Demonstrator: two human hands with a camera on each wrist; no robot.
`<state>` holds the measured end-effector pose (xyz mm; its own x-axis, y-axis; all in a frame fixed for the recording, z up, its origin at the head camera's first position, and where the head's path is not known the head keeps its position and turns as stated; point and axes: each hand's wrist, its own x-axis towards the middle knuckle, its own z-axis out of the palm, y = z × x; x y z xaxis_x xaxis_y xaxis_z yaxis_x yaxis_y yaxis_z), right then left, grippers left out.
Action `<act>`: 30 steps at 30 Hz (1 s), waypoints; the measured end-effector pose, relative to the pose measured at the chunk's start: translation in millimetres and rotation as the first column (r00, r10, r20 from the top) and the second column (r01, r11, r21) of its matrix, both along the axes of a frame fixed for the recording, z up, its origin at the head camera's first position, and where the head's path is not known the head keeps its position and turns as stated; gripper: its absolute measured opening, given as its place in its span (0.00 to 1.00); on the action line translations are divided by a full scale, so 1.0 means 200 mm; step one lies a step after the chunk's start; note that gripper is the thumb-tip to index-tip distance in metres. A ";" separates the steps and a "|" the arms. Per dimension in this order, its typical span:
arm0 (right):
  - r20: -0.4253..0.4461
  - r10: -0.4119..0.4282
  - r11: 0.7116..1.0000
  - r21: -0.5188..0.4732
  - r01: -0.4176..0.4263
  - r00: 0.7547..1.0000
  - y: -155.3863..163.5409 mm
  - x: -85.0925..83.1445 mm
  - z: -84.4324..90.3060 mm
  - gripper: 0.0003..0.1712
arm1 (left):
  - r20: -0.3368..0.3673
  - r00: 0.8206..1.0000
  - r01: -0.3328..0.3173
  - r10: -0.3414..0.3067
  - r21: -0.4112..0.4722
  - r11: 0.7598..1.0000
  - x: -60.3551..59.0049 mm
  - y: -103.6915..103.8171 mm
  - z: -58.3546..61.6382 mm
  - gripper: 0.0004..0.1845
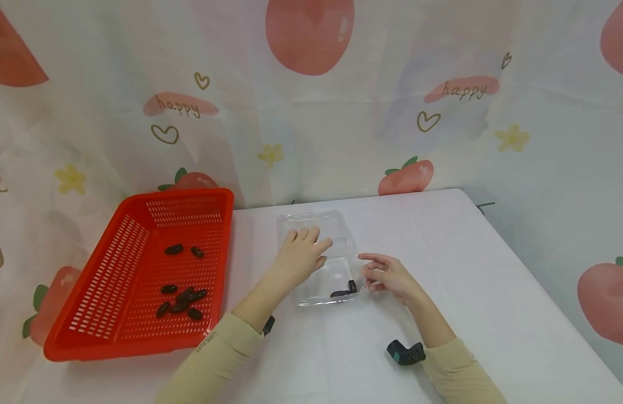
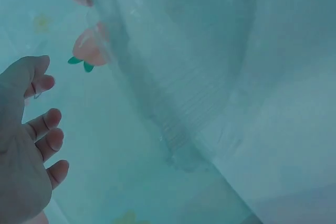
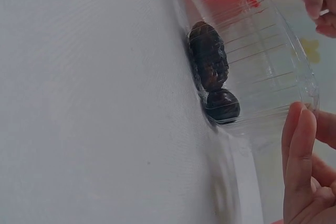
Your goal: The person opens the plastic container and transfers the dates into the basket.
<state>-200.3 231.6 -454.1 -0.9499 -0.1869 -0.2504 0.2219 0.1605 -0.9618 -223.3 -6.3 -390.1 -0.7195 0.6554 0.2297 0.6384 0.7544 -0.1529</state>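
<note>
A clear plastic clamshell box (image 1: 316,280) stands with its lid raised at the back of the table. Two dark wrinkled dates (image 3: 209,56) lie in its near right corner. My left hand (image 1: 302,255) hovers over the box, its fingers loosely bent and nothing visible in them; the left wrist view shows this hand (image 2: 26,135) apart from the plastic. At the box's right edge, my right hand (image 1: 389,276) pinches the rim, with the index finger stretched out. Close up, the fingertips (image 3: 302,129) meet the clear rim.
A red perforated basket (image 1: 222,280) to the left holds several more dates (image 1: 179,306). The white-covered table (image 1: 442,241) ends at a printed cloth backdrop (image 1: 341,140). Each wrist wears a black device, the right one (image 1: 406,352) near the sleeve.
</note>
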 end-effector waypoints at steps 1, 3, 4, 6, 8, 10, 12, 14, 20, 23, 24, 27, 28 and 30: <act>-0.001 -0.003 1.000 0.000 0.003 1.000 0.00 0.00 0.00 0.30 | 0.012 1.000 0.012 -0.012 -0.011 1.000 0.01 0.01 -0.02 0.14; -0.009 -0.001 1.000 0.002 0.001 1.000 0.00 0.00 0.00 0.30 | 0.031 0.999 0.040 -0.039 -0.038 0.998 0.01 0.04 -0.07 0.14; -0.011 -0.003 1.000 0.003 0.003 1.000 0.00 0.01 0.00 0.30 | 0.040 0.998 0.056 -0.054 -0.052 0.997 0.02 0.05 -0.09 0.14; -0.011 -0.008 1.000 0.007 0.008 1.000 0.00 0.01 0.00 0.30 | 0.079 0.994 0.084 -0.076 -0.095 0.992 0.02 0.06 -0.14 0.16; -0.011 -0.011 1.000 0.014 0.011 1.000 -0.01 0.01 0.00 0.30 | 0.132 0.987 0.112 -0.096 -0.120 0.986 0.02 0.08 -0.17 0.16; -0.005 -0.017 1.000 0.015 0.017 1.000 -0.01 0.01 0.00 0.29 | 0.195 0.976 0.128 -0.101 -0.130 0.983 0.01 0.09 -0.20 0.17; -0.003 -0.017 1.000 0.016 0.017 1.000 -0.01 0.01 0.01 0.29 | 0.242 0.965 0.139 -0.104 -0.131 0.982 0.01 0.10 -0.23 0.17; -0.001 -0.021 1.000 0.012 0.021 1.000 -0.01 0.01 0.01 0.29 | 0.261 0.959 0.150 -0.110 -0.139 0.979 0.00 0.10 -0.25 0.18; -0.002 -0.024 1.000 0.011 0.024 1.000 -0.01 0.01 0.01 0.29 | 0.238 0.963 0.168 -0.125 -0.170 0.971 0.00 0.11 -0.29 0.19; -0.003 -0.026 1.000 0.009 0.026 1.000 -0.02 0.01 0.00 0.29 | 0.239 0.962 0.179 -0.136 -0.169 0.969 0.00 0.11 -0.29 0.19; -0.004 -0.024 1.000 0.009 0.024 1.000 -0.02 0.01 0.00 0.29 | 0.241 0.960 0.184 -0.140 -0.171 0.968 0.00 0.11 -0.29 0.18; -0.003 -0.030 1.000 0.006 0.030 1.000 -0.02 0.01 0.00 0.29 | 0.241 0.959 0.196 -0.150 -0.181 0.964 0.00 0.12 -0.29 0.17; -0.003 -0.030 1.000 0.005 0.030 1.000 -0.01 0.01 0.00 0.29 | 0.238 0.959 0.199 -0.152 -0.188 0.962 0.00 0.12 -0.29 0.17; -0.010 -0.024 1.000 0.005 0.024 1.000 -0.01 0.01 0.00 0.29 | 0.230 0.961 0.202 -0.154 -0.200 0.959 0.00 0.12 -0.29 0.17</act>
